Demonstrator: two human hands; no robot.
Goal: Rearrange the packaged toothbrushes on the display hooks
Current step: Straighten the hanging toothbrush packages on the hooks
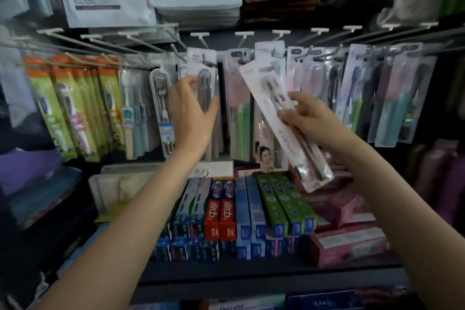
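While the right hand (pixel 305 114) holds 1 packaged toothbrush (pixel 284 121) off the rack, the pack is tilted, with its hang-hole end up and to the left and its lower end down to the right, in front of the packs that hang in the middle. The fingers (pixel 293 102) of this hand are curled around the middle of the pack, thumb on the near face, so the card is pinched and does not swing. I judge it is held at this angle because the top hole must later meet the tip of a hook.

The left hand (pixel 193 108) is at the hanging pack with the grey brushes (pixel 205 78), left of the middle. Its fingers (pixel 187 84) are loosely spread, not closed on anything; they seem to touch the front of that pack, but I cannot tell this for sure. Probably it steadies or pushes the pack to make room on its display hook (pixel 205 44).

More toothbrush packs hang along the row: green and orange ones (pixel 75 103) at the far left, pastel ones (pixel 377 98) at the right. Several hooks carry nothing at their near tips. Below, on the shelf (pixel 251 274), boxes of toothpaste (pixel 226 211) lie in stacks, which leaves the hanging row free to reach from above.

The task seems to be in progress: 1 pack is in the hand, not yet hung.
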